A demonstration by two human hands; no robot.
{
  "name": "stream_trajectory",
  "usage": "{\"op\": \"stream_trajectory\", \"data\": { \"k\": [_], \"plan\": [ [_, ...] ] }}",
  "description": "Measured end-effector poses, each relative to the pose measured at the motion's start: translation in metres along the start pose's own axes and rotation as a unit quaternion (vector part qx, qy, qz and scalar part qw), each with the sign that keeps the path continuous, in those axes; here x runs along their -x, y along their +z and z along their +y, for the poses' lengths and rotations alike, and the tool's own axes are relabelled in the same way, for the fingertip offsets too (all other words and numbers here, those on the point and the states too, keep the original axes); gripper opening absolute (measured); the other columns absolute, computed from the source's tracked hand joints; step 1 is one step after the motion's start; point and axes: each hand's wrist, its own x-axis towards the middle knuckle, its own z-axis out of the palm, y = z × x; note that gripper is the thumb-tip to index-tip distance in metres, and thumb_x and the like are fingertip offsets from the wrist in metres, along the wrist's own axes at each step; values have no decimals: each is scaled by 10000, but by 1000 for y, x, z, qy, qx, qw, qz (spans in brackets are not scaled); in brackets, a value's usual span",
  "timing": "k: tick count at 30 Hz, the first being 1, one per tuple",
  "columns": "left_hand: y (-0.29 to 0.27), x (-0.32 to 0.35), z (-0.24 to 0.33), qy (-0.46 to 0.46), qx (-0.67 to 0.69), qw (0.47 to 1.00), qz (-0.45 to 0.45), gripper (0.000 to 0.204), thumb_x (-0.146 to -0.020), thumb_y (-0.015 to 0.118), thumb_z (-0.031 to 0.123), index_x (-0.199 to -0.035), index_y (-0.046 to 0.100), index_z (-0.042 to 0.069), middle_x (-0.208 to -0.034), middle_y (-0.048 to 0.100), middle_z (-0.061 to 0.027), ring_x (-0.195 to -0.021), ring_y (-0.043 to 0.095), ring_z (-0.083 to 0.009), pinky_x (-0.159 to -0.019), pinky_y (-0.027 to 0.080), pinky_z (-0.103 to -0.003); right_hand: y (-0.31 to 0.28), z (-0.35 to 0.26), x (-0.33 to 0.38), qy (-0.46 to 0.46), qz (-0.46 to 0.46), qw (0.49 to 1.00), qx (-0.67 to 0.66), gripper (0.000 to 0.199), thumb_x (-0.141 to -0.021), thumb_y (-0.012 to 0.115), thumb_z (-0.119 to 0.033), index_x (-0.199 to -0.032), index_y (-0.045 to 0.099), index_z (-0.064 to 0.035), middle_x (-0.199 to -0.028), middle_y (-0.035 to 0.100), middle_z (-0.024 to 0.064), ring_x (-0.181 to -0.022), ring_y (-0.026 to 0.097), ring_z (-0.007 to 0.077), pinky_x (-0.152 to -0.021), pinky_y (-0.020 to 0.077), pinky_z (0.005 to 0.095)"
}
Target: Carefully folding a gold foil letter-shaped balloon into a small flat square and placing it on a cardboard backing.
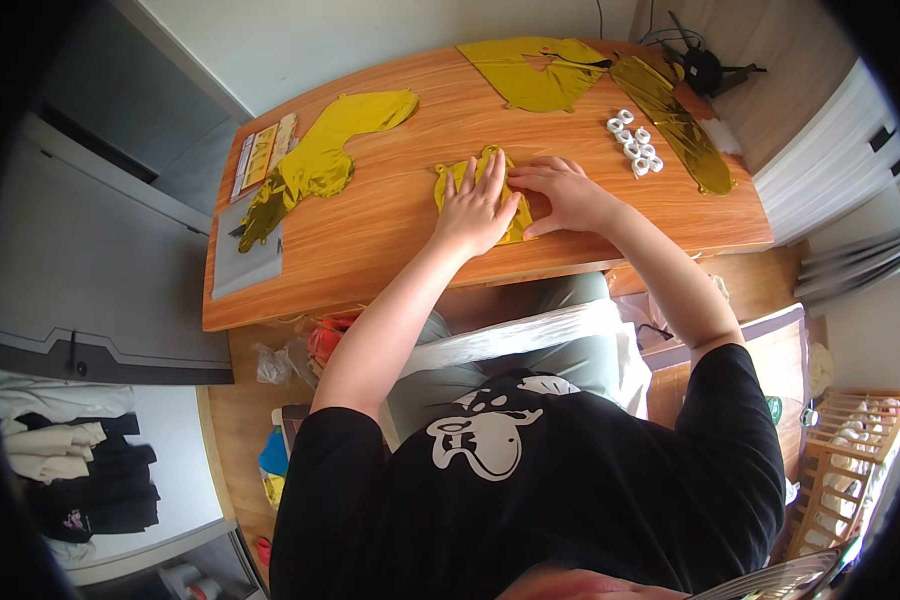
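Both hands lie flat on a small gold foil balloon (482, 190) near the middle of the bench (370, 240): the left hand (477, 208) with fingers spread on top, the right hand (568, 195) pressing its right side, neither grip closed around it. Foil this thin could crease or tear if pressed hard. The white tape rolls (634, 142), far right, sit near enough for a sweeping forearm to scatter them.

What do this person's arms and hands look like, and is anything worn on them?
Both forearms are bare, as are the left hand and right hand: no gloves, watch or rings that I can make out. Short black sleeves of a T-shirt end near the elbows.
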Motion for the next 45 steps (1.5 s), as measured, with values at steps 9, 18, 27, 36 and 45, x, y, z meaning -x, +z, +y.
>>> {"op": "stream_trajectory", "data": {
  "k": [9, 18, 27, 36, 45],
  "plan": [
    [-20, 4, -55, 3, 565, 810, 155, 471, -1074, 558, 237, -1494, 456, 48, -1587, 435, -186, -1516, 350, -272, -1247, 248, -408, -12, -11, -8, 15, -54, 998, 16, 972, -633, 911, -514, -1457, 577, -119, -1559, 512, 33, -1447, 388, 319, -1232, 229, 483],
    [-66, 73, -72, 124, 66, 989, -50, 472, -982, 678, 274, -1437, 596, 179, -1540, 523, -108, -1471, 428, -305, -1247, 221, -586, -25, -23, -19, 54, -106, 992, 49, 1063, -594, 941, -451, -1515, 501, -154, -1502, 531, 101, -1443, 395, 317, -1223, 261, 489],
    [-60, 77, -72, 103, 100, 989, -31, 595, -971, 695, 271, -1505, 485, 113, -1506, 542, -127, -1433, 468, -291, -1244, 250, -564, 16, -52, -46, 110, -69, 989, 71, 733, -948, 640, -545, -1536, 465, -144, -1537, 486, 155, -1437, 421, 359, -1206, 316, 483],
    [-61, 89, -71, 126, 119, 982, 69, 551, -929, 746, 276, -1416, 539, 123, -1437, 586, -123, -1340, 531, -335, -1197, 315, -583, 59, -68, -45, 14, -44, 994, 99, 649, -1067, 419, -528, -1604, 356, -169, -1677, 315, 80, -1559, 244, 325, -1263, 180, 548],
    [-78, 112, -80, 204, 22, 979, 2, 333, -905, 751, 261, -1220, 730, 156, -1447, 589, -72, -1380, 510, -279, -1216, 322, -529, 60, -70, -44, 28, -47, 993, 108, 637, -1077, 384, -541, -1619, 337, -210, -1689, 292, 57, -1569, 223, 309, -1260, 127, 592]
  ]
}}
